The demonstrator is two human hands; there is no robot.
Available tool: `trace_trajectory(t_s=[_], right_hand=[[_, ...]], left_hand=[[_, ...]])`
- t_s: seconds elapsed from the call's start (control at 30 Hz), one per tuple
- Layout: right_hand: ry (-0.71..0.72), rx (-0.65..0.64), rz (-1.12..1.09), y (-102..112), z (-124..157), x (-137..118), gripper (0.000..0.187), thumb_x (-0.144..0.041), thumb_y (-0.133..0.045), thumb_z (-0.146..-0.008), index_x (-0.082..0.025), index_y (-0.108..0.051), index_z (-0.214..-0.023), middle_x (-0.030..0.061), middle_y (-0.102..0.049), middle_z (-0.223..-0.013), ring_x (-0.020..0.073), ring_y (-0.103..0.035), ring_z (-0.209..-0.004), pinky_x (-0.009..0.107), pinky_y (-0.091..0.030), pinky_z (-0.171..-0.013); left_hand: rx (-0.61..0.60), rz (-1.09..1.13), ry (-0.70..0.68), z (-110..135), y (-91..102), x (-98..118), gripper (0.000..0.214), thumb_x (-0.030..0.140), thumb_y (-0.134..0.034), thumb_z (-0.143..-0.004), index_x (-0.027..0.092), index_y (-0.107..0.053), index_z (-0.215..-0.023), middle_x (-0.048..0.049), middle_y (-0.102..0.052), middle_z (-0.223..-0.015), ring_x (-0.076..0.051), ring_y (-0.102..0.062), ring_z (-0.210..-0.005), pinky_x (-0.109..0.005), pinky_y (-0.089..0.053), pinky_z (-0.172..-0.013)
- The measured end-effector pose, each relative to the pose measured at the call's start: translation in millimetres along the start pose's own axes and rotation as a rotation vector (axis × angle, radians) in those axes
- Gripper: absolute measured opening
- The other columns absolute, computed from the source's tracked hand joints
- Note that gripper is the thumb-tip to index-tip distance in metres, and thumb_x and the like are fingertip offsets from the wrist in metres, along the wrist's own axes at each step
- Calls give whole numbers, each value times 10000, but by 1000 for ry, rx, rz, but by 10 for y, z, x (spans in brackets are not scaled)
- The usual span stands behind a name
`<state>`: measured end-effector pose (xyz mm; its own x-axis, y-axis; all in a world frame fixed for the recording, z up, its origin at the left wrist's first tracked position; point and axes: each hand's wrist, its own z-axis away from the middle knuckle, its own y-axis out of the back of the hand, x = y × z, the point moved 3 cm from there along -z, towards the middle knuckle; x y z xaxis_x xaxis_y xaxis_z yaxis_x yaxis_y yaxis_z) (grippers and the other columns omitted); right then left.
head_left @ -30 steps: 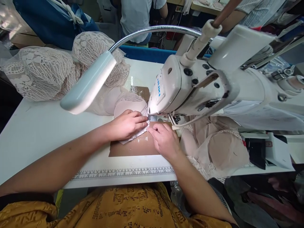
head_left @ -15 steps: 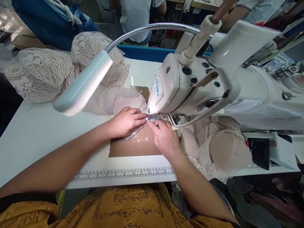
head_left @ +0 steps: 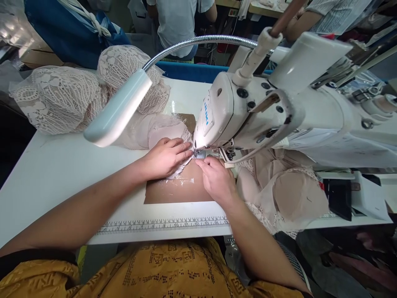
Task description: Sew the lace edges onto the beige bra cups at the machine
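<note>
- The brown rectangular mat (head_left: 176,192) lies on the white flat table (head_left: 56,174); clock directions run from it.
- 12 o'clock: the white metal sewing machine head (head_left: 223,111), over the mat's far edge.
- 10 o'clock: a heap of pale lace cups (head_left: 62,97), behind the long pale lamp head (head_left: 119,107).
- 3 o'clock: a pile of beige padded cups (head_left: 288,194), beneath the machine's arm.
- 6 o'clock: the printed ruler strip (head_left: 161,225), along the table's near edge.
- The left hand (head_left: 166,157) and right hand (head_left: 217,180) rest side by side at the mat's far edge.

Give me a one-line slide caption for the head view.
Left hand and right hand press a lace piece flat at the needle of a white sewing machine, beside a gooseneck lamp.
</note>
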<state>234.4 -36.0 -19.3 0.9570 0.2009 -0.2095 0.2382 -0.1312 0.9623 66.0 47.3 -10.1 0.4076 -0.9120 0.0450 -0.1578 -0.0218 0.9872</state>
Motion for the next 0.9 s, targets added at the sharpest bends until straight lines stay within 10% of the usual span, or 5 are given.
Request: trace_trajectory(t_s=[0.33,0.9], right_hand=[[-77,-16,34,15,13,76,393,-140,-464,-891,-227,-680,-1209,89,-682,-931,223,-597,-833,323,-438,-718],[101,28,-119,65,44,-7,339,-120,-469,-886,-218,-703,-1112,49,-692,-934,180,-598,-837,289,-449,-742]], left_hand=[[-172,91,82,106,286,159,340,325,-428,-962,127,-662,-1109,-124,-656,-1042,-227,-601,-863,-322,-471,-691],[-43,114,-63,80,116,262,356,272,-477,-931,151,-577,-1251,-139,-578,-1305,-264,-547,-1022,-395,-432,-840]])
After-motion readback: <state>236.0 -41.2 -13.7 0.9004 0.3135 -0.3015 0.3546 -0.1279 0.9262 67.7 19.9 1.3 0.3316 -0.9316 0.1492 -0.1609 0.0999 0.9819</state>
